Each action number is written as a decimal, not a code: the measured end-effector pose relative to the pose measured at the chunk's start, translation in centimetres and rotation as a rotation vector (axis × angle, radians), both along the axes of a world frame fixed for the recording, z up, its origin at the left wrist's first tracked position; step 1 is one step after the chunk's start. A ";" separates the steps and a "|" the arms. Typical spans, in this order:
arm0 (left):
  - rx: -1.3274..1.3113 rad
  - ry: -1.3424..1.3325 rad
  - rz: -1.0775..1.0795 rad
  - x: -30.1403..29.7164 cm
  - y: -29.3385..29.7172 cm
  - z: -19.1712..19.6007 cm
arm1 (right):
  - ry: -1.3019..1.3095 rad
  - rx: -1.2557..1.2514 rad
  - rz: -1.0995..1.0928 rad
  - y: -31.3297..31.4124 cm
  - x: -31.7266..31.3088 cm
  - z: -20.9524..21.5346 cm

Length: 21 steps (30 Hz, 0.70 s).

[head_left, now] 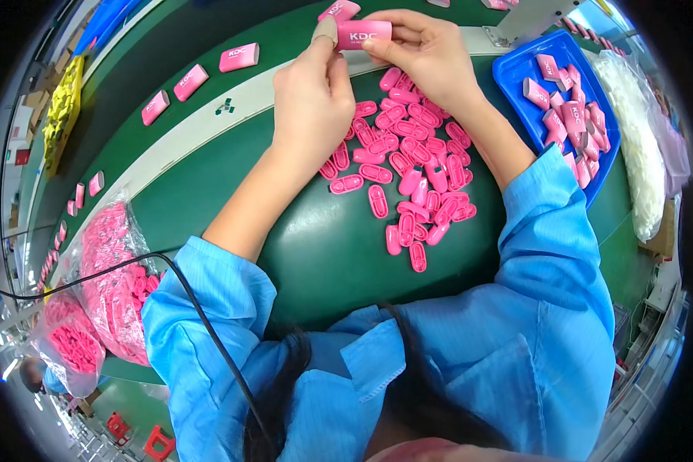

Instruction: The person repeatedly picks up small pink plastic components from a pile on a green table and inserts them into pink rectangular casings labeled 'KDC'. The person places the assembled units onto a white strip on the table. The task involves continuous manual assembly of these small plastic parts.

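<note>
My left hand (313,100) and my right hand (426,51) together hold one pink rectangular case (364,34) above the far side of the green table (323,254). The left thumb, wrapped in a tan bandage, presses the case's left end; the right fingers pinch its right end. A heap of small pink oval parts (408,165) lies on the table just below both hands. Both forearms come out of blue sleeves.
A blue tray (516,73) at the right holds several pink cases, with a bag of white parts (631,146) beside it. More pink cases (191,81) ride a green belt at the upper left. Clear bags of pink parts (112,285) sit at the left. A black cable (200,316) crosses my left sleeve.
</note>
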<state>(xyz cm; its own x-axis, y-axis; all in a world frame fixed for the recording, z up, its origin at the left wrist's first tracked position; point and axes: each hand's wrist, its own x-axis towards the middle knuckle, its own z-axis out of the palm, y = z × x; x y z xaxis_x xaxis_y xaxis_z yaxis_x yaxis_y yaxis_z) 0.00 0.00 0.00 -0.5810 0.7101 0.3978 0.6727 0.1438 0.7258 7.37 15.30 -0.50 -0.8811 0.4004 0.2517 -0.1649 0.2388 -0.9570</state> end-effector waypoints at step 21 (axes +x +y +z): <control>-0.507 0.541 -0.090 -0.6 3.3 1.2 | -0.472 1.293 -0.211 14.7 -5.8 -1.2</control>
